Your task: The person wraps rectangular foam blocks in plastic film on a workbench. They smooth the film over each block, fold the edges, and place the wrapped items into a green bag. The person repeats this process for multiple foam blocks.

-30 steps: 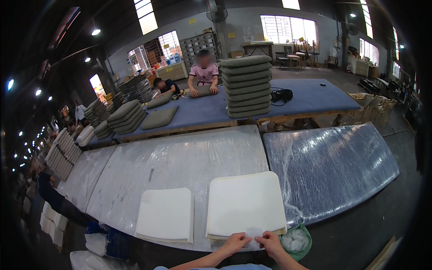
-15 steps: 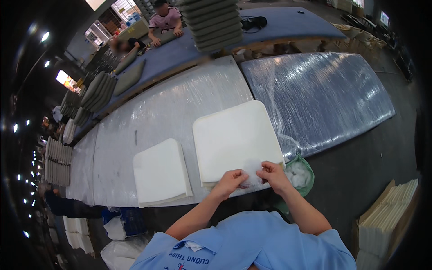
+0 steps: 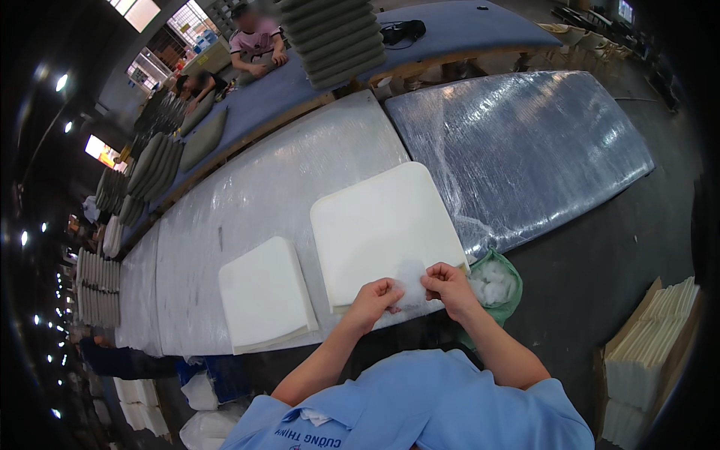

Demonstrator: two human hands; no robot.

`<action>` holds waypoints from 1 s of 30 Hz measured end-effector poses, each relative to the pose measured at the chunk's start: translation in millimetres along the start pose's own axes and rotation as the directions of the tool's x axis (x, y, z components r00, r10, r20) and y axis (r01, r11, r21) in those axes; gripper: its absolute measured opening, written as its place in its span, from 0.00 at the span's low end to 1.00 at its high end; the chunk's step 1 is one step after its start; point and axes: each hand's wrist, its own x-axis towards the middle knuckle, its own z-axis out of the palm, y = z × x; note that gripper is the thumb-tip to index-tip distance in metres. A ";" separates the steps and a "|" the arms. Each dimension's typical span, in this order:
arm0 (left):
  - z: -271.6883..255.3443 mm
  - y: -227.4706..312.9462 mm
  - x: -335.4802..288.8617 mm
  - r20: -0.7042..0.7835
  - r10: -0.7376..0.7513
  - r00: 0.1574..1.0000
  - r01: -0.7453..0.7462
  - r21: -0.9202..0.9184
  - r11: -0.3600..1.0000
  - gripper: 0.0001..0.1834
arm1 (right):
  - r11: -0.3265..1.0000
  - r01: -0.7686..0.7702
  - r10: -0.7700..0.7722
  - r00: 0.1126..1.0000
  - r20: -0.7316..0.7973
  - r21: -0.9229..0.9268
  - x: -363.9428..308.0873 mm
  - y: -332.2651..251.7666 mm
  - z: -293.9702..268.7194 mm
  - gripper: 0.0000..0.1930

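Observation:
Between my two hands a thin, see-through tuft of white fibre stuffing is stretched out. My left hand pinches its left side, and my right hand pinches the right side. Both hands hover over the near edge of a large white foam cushion pad with rounded corners. To its left lies a smaller stack of white foam pads. Just beyond my right hand, a green bag stands open, with clumps of white fibre stuffing inside.
The pads lie on a plastic-wrapped table, beside a blue wrapped surface. Behind is a long blue table with a tall stack of grey-green cushions and a person in pink. A carton of foam sheets stands right.
The tuft between my hands now shows wider and more spread out. My hands have risen slightly and still pinch it. The whole view has shifted a little.

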 end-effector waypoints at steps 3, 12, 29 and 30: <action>1.5 -3.1 -2.3 0.007 -0.016 1.000 0.016 0.028 0.999 0.10 | 0.998 0.021 -0.017 0.998 -0.061 0.066 -5.0 8.0 -0.4 0.10; 2.3 -63.8 -7.2 0.050 -0.140 0.989 0.127 0.204 0.971 0.15 | 0.975 -0.125 0.110 0.990 -0.089 -0.185 -49.9 76.9 -27.9 0.15; -22.3 -74.6 -43.1 -0.164 -0.194 0.967 0.238 0.315 0.919 0.16 | 0.124 -0.390 0.124 0.919 -0.375 -0.913 69.4 100.2 -261.4 0.17; -25.9 -82.7 -55.9 -0.182 -0.219 0.959 0.267 0.301 0.916 0.16 | 0.096 -0.348 0.164 0.930 -0.330 -0.933 70.2 114.4 -275.4 0.18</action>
